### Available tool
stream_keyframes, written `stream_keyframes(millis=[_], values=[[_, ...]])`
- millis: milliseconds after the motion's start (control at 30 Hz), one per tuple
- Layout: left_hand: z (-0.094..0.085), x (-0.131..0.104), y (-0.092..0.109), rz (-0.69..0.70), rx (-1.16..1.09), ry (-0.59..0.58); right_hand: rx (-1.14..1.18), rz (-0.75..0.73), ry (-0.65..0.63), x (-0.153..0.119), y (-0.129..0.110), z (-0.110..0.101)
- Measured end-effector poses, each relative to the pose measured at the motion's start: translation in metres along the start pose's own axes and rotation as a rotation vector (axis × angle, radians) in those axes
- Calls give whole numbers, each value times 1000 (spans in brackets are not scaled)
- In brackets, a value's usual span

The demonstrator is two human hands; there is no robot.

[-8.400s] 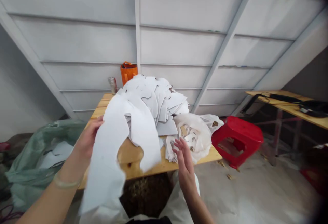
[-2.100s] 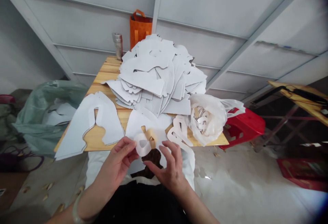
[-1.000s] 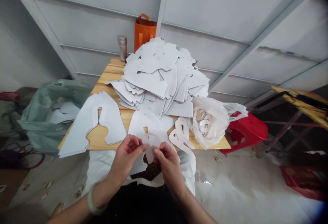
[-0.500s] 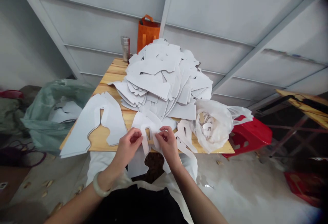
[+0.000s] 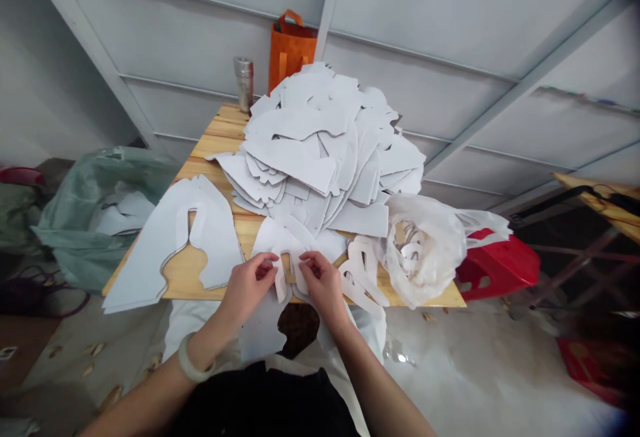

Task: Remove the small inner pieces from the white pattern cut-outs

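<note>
A small white U-shaped piece point(image 5: 281, 282) lies over the notch of a larger white cut sheet point(image 5: 265, 323) at the table's front edge. My left hand point(image 5: 254, 280) pinches the left leg of the U-shaped piece. On its right leg, my right hand point(image 5: 320, 280) presses with thumb and fingertips together. Behind them rises a big heap of white cut sheets point(image 5: 305, 150). To the left lies a neat stack of similar sheets point(image 5: 215, 237) with a notch. Loose U-shaped pieces point(image 5: 365, 260) lie to the right, beside a clear plastic bag point(image 5: 440, 257) holding more.
The wooden table point(image 5: 200, 163) carries a metal flask point(image 5: 245, 83) and an orange bag point(image 5: 290, 50) at its back. A green plastic bag point(image 5: 65, 223) with white pieces stands at left. A red stool point(image 5: 510, 267) is at right.
The view has shifted slightly. Both hands have moved a little closer together on the U-shaped piece, and its legs now sit nearer the sheet's notch edges.
</note>
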State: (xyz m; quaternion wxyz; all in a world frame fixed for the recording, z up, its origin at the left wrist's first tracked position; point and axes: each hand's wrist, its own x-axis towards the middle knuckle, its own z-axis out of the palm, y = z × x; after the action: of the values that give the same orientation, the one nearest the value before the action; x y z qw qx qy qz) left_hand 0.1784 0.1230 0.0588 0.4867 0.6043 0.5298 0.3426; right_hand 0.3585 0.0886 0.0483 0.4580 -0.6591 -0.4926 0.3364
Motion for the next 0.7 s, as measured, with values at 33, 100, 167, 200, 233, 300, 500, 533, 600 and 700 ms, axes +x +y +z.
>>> stream_keyframes(millis=[33,100,167,200,233,300,500,533,600,700], values=[[0,0,-1,-7,-9,-4,-3,8,-6,1,0,0],[1,-1,-3,-8,-17,-6,-5,31,-15,2,0,-1],[1,-2,-6,13,-11,-1,-6,56,-28,3,-1,-2],[1,-2,-7,30,-5,2,-6,63,-33,4,-1,-3],[2,-2,-8,47,3,7,-7,67,-39,4,-1,-3],[2,-2,-11,74,20,9,-9,68,-49,5,-1,-4],[1,-3,-13,106,74,5,-18,74,-75,7,2,-5],[0,-3,-12,109,81,4,-20,73,-78,7,2,-5],[0,-2,-11,118,91,5,-26,67,-78,7,3,-4],[0,-2,-11,125,112,15,-43,69,-93,8,2,-5]])
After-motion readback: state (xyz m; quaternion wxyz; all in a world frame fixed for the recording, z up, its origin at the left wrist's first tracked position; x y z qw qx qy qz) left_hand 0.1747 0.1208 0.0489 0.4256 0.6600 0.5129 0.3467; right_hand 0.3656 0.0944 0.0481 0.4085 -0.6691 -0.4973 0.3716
